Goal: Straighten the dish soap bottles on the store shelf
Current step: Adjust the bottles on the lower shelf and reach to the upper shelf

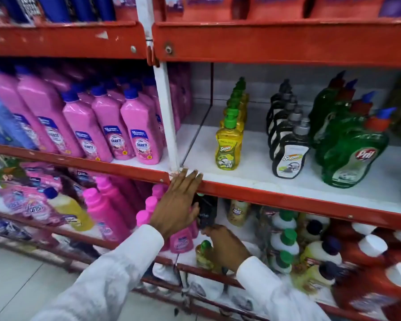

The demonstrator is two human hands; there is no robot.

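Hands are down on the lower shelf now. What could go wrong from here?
1. The right hand reaches for a dark bottle beside a small yellow-green bottle at the lower shelf's edge; a nudge could tip that one off.
2. The left hand lies flat on the red shelf lip, not steadying any bottle.
3. The green Pril bottles above lean left and could slide into the black Super bottles.

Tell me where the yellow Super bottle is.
In the head view, the yellow Super bottle stands on the middle shelf, fronting its row, left of the black Super bottles and above the left hand.
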